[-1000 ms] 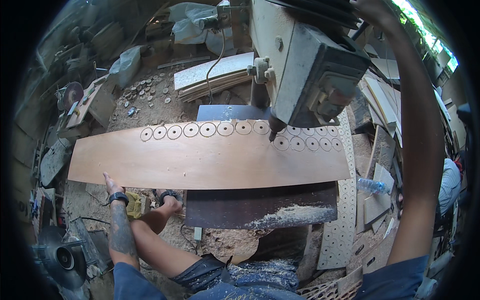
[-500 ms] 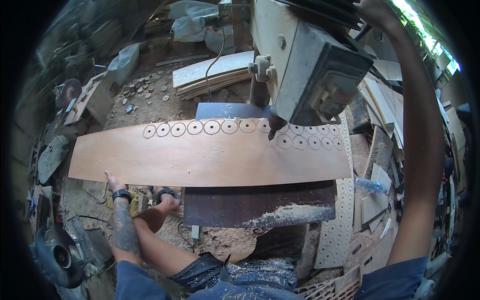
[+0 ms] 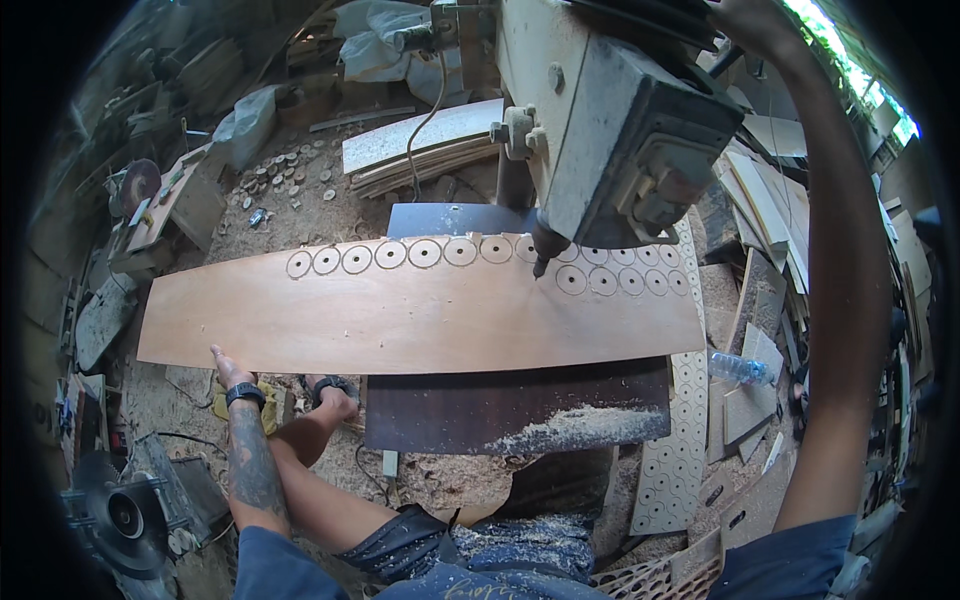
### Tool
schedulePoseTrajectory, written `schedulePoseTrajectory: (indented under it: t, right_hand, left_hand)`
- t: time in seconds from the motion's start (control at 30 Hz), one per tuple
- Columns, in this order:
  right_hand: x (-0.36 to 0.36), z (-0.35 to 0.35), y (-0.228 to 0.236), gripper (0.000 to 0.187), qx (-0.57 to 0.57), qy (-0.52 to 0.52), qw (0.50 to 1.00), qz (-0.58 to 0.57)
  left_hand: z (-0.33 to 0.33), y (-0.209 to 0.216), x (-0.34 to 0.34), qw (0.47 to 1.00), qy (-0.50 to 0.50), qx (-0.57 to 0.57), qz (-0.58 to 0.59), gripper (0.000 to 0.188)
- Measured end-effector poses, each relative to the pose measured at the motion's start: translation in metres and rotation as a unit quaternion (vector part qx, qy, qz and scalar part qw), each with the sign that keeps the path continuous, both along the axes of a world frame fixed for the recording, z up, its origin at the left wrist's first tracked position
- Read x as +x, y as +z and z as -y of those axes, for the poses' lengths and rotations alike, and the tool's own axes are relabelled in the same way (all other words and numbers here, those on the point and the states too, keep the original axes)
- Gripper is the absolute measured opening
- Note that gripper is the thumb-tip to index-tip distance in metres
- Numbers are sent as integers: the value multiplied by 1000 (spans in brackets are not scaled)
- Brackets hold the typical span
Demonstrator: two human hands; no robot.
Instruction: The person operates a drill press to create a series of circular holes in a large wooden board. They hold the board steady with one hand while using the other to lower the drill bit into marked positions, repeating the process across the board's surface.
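One ringed wooden board (image 3: 400, 325) lies across the table (image 3: 430, 405), overhanging its left and right edges, slid slightly rightward, leaving uncut surface at the drill bit (image 3: 540, 268); left hand (image 3: 232, 368) at the board's front edge, right hand (image 3: 762, 28) by the lever (image 3: 727, 61), both finger grips indiscernible.
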State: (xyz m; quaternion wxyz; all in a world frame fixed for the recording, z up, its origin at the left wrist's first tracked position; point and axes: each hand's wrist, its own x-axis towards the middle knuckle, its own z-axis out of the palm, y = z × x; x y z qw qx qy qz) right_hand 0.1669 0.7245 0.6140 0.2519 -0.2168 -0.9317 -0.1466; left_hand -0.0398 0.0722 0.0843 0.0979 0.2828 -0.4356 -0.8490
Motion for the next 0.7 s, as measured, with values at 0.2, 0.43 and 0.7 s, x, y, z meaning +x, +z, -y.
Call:
schedulePoseTrajectory:
  t: [0.2, 0.43, 0.7]
  right_hand:
    - [14, 15, -4, 28, -36, -1, 999, -28]
    - [11, 20, -3, 29, -16, -46, 999, 0]
    - [22, 2, -8, 22, -10, -60, 998, -2]
  left_hand:
    - [2, -5, 2, 1000, 4, -1, 2, 66]
    - [3, -11, 2, 1000, 5, -2, 6, 65]
    - [3, -11, 2, 1000, 7, -5, 3, 65]
